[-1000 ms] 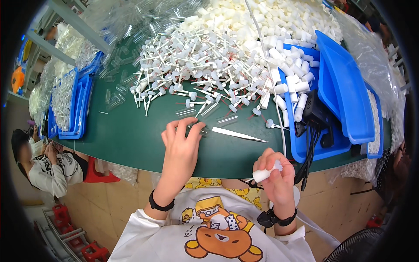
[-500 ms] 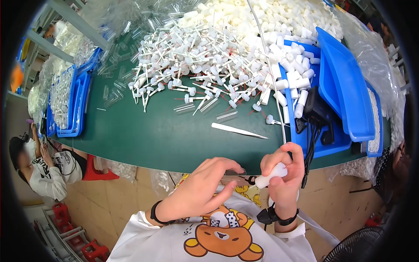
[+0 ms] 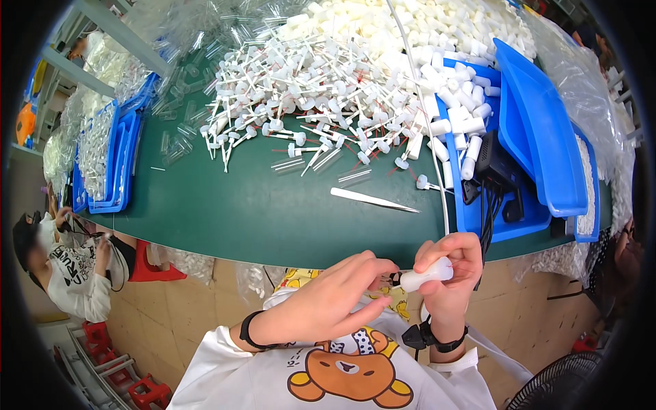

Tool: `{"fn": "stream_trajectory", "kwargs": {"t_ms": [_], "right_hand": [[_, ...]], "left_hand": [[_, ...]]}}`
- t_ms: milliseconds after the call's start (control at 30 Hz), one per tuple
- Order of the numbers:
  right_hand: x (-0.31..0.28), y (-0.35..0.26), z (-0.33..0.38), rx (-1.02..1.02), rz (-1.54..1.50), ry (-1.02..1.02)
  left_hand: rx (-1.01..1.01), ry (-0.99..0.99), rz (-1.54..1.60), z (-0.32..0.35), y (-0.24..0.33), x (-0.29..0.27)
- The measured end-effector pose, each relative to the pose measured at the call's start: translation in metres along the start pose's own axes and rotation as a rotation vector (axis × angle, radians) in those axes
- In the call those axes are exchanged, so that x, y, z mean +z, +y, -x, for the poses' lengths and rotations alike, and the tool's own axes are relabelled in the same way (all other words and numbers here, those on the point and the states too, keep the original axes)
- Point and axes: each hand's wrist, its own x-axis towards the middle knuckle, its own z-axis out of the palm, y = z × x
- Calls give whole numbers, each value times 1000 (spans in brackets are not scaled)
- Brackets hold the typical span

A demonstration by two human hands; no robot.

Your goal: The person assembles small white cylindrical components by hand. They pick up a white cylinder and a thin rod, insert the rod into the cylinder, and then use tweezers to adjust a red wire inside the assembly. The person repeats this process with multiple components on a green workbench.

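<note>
by the desk's [image 3: 260, 222] near edge, the right hand [image 3: 451, 290] is curled round a cylinder [image 3: 428, 275], beside the left hand [image 3: 335, 294] (half open, any hold unclear).

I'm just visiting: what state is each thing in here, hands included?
Right hand, closed around a white part.
White part, held clear of the table.
Left hand, fingers bent beside that part; whether it holds anything is unclear.
Tweezers, lying unheld on the green table.
Stemmed white pieces, heaped loosely.
Lower blue tray, partly filled.
Upper blue tray, tilted.
Black fan, running or stopped: cannot tell.
</note>
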Motion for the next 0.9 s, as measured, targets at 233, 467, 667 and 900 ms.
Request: {"fn": "stream_trajectory", "kwargs": {"t_ms": [233,467,667,900], "right_hand": [[1,1,-3,-64,92,-92],[1,3,-2,-80,133,-142],[3,-5,-3,133,-63,-149],[6,-5,-1,260,-121,-94]], "left_hand": [[-114,-40,15,-5,4,3],[-245,7,277,-3,5,11],[-149,-65,211,-5,-1,12],[-211,-119,338,-4,-8,11]]}}
